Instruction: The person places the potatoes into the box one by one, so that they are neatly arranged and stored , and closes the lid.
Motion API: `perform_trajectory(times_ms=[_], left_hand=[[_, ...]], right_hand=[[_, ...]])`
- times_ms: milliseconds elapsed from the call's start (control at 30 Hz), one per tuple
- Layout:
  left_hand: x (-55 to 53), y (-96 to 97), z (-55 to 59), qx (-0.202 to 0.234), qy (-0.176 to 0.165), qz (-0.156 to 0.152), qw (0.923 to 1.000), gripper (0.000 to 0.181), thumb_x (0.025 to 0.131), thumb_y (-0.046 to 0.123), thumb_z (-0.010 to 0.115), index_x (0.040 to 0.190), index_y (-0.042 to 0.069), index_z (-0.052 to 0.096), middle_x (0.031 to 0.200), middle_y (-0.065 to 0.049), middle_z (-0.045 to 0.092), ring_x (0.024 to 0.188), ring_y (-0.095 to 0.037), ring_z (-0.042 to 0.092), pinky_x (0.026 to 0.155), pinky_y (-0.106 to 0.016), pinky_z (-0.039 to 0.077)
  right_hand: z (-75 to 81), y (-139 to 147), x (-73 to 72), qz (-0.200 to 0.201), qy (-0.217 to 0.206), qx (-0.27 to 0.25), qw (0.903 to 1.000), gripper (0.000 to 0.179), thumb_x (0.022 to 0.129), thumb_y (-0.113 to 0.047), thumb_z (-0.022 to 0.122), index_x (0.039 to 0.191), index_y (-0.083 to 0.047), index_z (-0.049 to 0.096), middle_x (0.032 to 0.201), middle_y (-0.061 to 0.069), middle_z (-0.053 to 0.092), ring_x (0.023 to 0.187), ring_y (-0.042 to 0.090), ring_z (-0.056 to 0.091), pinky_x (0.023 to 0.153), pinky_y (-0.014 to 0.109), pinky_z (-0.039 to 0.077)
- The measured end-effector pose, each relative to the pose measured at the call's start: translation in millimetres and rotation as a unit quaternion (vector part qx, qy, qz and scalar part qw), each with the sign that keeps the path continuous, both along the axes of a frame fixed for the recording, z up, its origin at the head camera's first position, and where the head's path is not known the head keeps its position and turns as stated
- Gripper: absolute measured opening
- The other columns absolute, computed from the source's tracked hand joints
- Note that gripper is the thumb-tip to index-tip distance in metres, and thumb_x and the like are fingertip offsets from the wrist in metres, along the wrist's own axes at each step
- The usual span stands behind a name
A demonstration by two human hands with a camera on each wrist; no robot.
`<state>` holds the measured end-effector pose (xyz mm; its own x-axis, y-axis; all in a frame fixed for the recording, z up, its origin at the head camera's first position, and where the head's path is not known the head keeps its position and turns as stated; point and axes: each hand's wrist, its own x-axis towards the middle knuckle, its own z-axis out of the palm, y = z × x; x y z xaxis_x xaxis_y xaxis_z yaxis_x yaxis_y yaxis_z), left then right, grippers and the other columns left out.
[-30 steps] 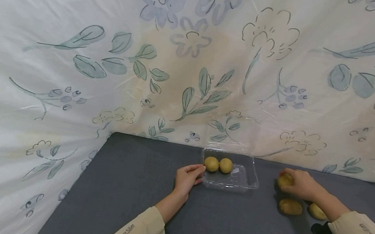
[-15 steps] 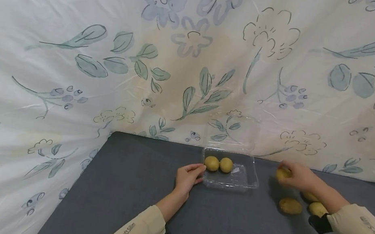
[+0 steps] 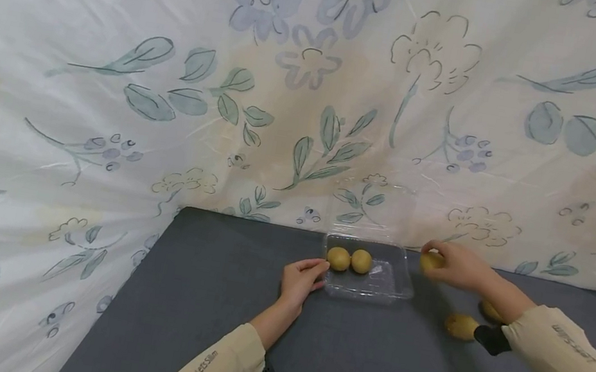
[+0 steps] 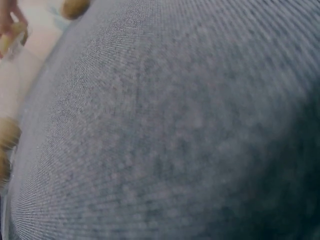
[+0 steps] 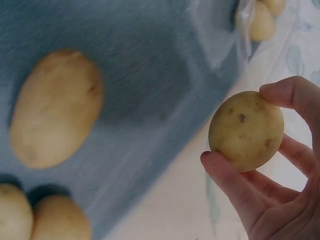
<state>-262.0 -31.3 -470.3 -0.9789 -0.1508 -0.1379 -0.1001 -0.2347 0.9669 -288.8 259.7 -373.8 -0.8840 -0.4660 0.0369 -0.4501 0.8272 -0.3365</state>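
- Potato (image 5: 245, 131): raised above the tabletop (image 3: 219, 316), just outside the container's 2 o'clock corner.
- Right hand (image 3: 458, 265): thumb and fingertips pinching the potato.
- Container (image 3: 391, 280): lid (image 3: 372, 212) raised at 12 o'clock; two seated potatoes (image 3: 338, 259) toward 10 o'clock.
- Left hand (image 3: 301, 282): pinching the rim at 9 o'clock.
- Apparent step: potato transfer. Next move likely requires travel toward 9 o'clock, then lowering into the bare 3 o'clock side.

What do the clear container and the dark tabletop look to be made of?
Container: probably thin, glossy plastic; it is transparent with bright highlights along its edges.
Tabletop: apparently matte grey woven cloth, judging by fine threadlike ribs close up, though textured vinyl is possible.
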Motion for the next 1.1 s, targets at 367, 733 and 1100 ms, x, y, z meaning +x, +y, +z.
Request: perform_trajectory(times_ms=[367, 733, 1100], left_hand=[[-1.7, 1.8, -3.4, -0.01, 0.013, 0.003, 0.9999, 0.025, 0.08, 0.011, 0.071, 0.099, -0.006, 0.068, 0.085, -0.009, 0.069, 0.076, -0.015, 0.064, 0.067, -0.03, 0.057], [-3.0, 1.2, -4.1, -0.006, 0.008, 0.003, 0.9999, 0.025, 0.079, 0.011, 0.072, 0.098, -0.005, 0.069, 0.085, -0.008, 0.069, 0.075, -0.015, 0.064, 0.066, -0.029, 0.057], [-3.3, -0.2, -5.2, -0.004, 0.012, 0.003, 0.9999, 0.024, 0.079, 0.011, 0.073, 0.097, -0.004, 0.069, 0.085, -0.008, 0.069, 0.073, -0.012, 0.063, 0.068, -0.03, 0.057]], right_hand=[[5.2, -37, -6.2, 0.011, 0.006, -0.025, 0.9996, 0.037, 0.078, -0.019, 0.069, 0.11, -0.003, 0.058, 0.092, 0.016, 0.061, 0.068, 0.018, 0.046, 0.051, 0.026, 0.035], [-15.7, -56, -14.0, 0.029, 0.045, -0.022, 0.9983, 0.041, 0.072, -0.011, 0.073, 0.108, -0.002, 0.057, 0.09, 0.019, 0.057, 0.068, 0.022, 0.048, 0.051, 0.027, 0.039], [-33.4, -74, -19.9, 0.021, 0.049, 0.011, 0.9985, 0.043, 0.07, -0.011, 0.077, 0.108, -0.003, 0.058, 0.092, 0.02, 0.053, 0.071, 0.026, 0.054, 0.058, 0.039, 0.049]])
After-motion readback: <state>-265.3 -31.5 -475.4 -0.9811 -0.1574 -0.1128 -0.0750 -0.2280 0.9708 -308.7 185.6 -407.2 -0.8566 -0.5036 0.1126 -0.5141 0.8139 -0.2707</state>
